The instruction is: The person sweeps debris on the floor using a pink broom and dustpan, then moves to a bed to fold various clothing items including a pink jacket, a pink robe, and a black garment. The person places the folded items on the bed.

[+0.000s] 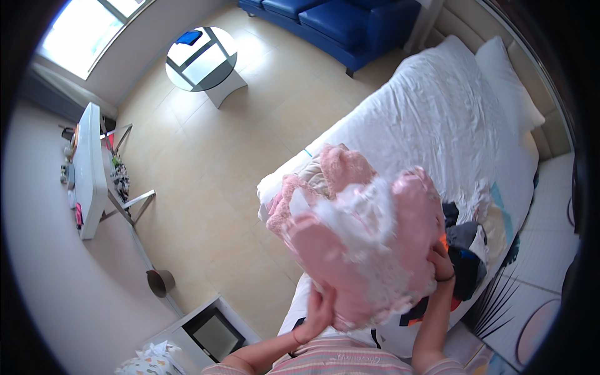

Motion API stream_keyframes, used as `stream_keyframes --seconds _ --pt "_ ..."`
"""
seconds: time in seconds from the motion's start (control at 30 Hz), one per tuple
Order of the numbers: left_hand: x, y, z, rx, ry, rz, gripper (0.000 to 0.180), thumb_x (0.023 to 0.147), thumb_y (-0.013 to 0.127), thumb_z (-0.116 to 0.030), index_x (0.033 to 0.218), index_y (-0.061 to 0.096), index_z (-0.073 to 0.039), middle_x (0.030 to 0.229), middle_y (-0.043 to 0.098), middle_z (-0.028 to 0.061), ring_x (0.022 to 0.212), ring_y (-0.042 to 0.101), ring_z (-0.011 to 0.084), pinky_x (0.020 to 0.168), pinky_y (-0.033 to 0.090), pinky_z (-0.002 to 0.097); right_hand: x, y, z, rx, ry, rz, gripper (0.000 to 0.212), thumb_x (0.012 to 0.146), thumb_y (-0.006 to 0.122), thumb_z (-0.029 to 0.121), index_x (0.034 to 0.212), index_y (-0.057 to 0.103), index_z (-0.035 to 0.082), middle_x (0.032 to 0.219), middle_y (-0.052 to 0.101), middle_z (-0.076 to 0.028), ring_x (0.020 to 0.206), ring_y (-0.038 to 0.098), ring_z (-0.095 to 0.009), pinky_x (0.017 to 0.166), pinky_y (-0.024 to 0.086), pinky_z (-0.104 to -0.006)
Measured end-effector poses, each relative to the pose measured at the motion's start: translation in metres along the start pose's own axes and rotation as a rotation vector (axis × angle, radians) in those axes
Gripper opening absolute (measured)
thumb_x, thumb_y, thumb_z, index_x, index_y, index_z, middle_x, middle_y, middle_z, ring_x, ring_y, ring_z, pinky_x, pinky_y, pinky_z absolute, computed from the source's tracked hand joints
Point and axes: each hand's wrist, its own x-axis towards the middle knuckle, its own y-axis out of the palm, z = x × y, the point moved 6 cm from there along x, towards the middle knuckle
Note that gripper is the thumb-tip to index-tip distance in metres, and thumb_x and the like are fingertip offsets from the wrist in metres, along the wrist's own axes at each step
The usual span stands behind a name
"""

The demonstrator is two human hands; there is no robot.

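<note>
A shiny pink jacket [325,250] with white fluffy lining is held up in front of me above the bed. My left hand [317,310] grips its lower left edge, fingers partly behind the cloth. At its right side, my right hand [442,262] is closed on the edge. Part of the jacket is blurred, so its exact shape is hard to make out. Just beyond it, a fluffy pink garment [347,170] lies at the bed's edge. Close to my right hand is a pile of dark clothes [467,265] with some orange and grey in it.
The bed [437,100] has a rumpled white cover and a pillow [509,84]. Farther off stand a blue sofa [337,25] and a round glass table [201,59]. To the left are a white desk [94,169], a brown bin [160,283] and a low cabinet [215,334].
</note>
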Motion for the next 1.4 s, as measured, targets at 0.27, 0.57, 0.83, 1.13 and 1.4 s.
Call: stream_keyframes --seconds 0.27,0.57,0.83,1.13,1.4 --pt "-0.071 0.048 0.061 -0.451 -0.323 0.451 0.040 0.088 0.058 -0.001 0.126 0.045 -0.002 0.120 0.053 0.0095 0.110 0.052 0.0219 0.090 0.045 0.0353 0.011 -0.105 0.019 -0.142 0.058 0.153 0.047 0.076 0.066 0.003 0.122 0.057 0.002 0.117 0.062 -0.006 0.107 0.058 -0.019 0.091 0.046 -0.0331" --pt "0.039 -0.019 0.052 -0.003 -0.024 -0.023 0.045 0.096 0.055 -0.020 0.131 0.036 0.001 0.101 0.058 0.0189 0.088 0.058 0.0189 0.073 0.047 0.0318 0.130 0.010 0.029 -0.437 0.129 0.164 0.035 0.083 0.065 0.009 0.117 0.060 0.001 0.109 0.061 -0.003 0.096 0.057 -0.014 0.085 0.046 -0.0288" --pt "0.209 -0.126 0.181 0.219 -0.132 -0.365 0.036 0.094 0.054 -0.029 0.116 0.050 0.000 0.101 0.061 0.0168 0.090 0.057 0.0260 0.083 0.043 0.0388 0.285 0.105 -0.100 -1.690 -0.680 -0.440 0.044 0.089 0.063 0.036 0.125 0.055 0.012 0.110 0.065 -0.008 0.100 0.063 -0.024 0.086 0.049 -0.0347" --pt "0.175 -0.124 0.142 0.038 -0.198 -0.472 0.060 0.093 0.058 -0.031 0.138 0.034 0.001 0.121 0.055 0.0215 0.106 0.057 0.0258 0.092 0.043 0.0357 0.256 0.113 -0.065 -1.100 -0.351 -0.284 0.051 0.089 0.060 0.044 0.126 0.053 0.009 0.113 0.064 -0.011 0.096 0.063 -0.032 0.080 0.049 -0.0385" --pt "0.200 -0.099 0.051 0.200 -0.033 -0.338 0.035 0.097 0.053 -0.024 0.122 0.053 0.001 0.107 0.061 0.0081 0.093 0.055 0.0148 0.083 0.044 0.0279 0.224 0.100 -0.086 -0.716 -0.266 -0.228 0.044 0.095 0.057 0.034 0.116 0.055 -0.004 0.101 0.064 -0.016 0.091 0.061 -0.021 0.081 0.047 -0.0326"
